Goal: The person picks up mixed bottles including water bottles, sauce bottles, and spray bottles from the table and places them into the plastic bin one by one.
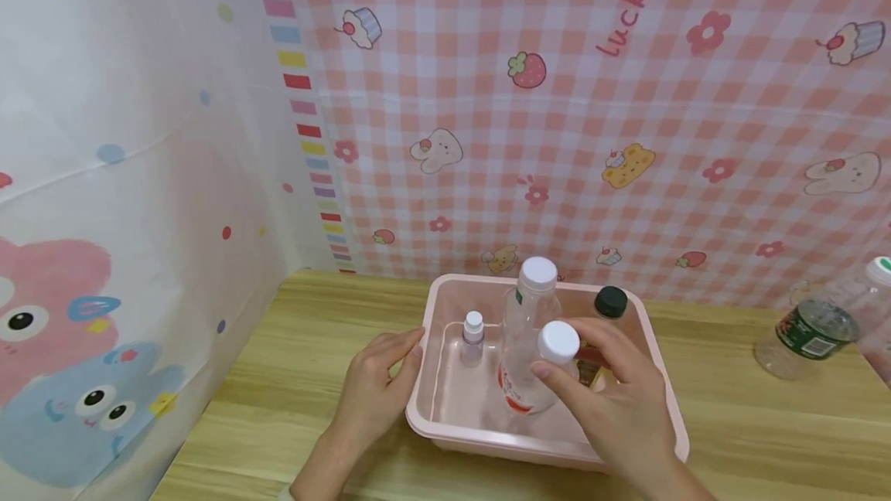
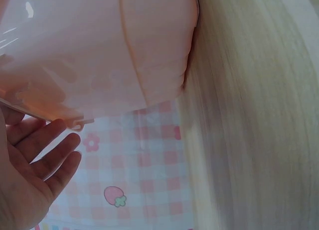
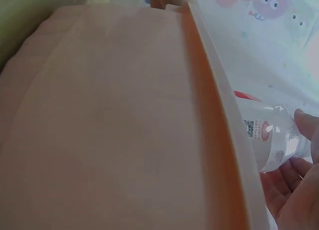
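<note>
In the head view, my right hand [image 1: 623,400] grips a clear plastic bottle [image 1: 532,389] near its white cap, thumb on one side and fingers on the other. This bottle, with a red-and-white label, is inside or just over a pink plastic basin [image 1: 557,443]. The right wrist view shows the bottle [image 3: 271,133] tilted beyond the basin wall, held by the fingers. At the basin's left rim, my left hand [image 1: 379,377] touches the edge with thumb and forefinger. Its other fingers, loosely extended, appear under the rim in the left wrist view.
Inside the basin stand a small white-capped bottle [image 1: 473,342], a tall white-capped clear bottle [image 1: 536,296] and a dark-capped bottle [image 1: 611,302], partly hidden by my right hand. Right of the basin, a green-labelled clear bottle [image 1: 814,331] is on the wooden table [image 1: 724,424]. A checked cloth [image 1: 578,138] hangs behind.
</note>
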The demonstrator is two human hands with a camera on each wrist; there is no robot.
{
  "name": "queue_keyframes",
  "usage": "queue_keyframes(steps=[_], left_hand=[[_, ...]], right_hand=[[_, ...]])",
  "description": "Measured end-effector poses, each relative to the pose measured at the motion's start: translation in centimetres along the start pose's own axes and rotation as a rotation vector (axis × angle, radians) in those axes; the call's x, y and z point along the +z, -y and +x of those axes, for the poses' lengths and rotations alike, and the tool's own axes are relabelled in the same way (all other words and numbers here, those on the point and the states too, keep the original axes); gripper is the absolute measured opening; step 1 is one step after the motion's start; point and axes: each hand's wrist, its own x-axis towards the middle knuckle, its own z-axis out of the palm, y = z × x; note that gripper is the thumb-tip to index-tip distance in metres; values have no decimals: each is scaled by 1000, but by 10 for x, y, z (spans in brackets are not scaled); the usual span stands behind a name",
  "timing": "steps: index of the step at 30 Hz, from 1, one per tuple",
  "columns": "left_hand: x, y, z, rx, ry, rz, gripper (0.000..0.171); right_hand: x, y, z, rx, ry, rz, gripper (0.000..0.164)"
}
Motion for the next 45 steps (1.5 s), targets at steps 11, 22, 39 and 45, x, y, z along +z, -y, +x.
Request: queue_keyframes(steps=[11, 22, 39, 45], left_hand=[[1, 1, 0, 12, -12, 18, 26], [2, 0, -2, 17, -25, 11, 27], [2, 0, -1, 8, -22, 15, 27], [1, -1, -1, -4, -19, 13, 27]], right_hand=[[15, -12, -4, -18, 25, -102, 55], [28, -15, -8, 29, 56, -141, 50], [36, -18, -10, 165, 135, -206, 46], [36, -15, -7, 261, 160, -228, 47]])
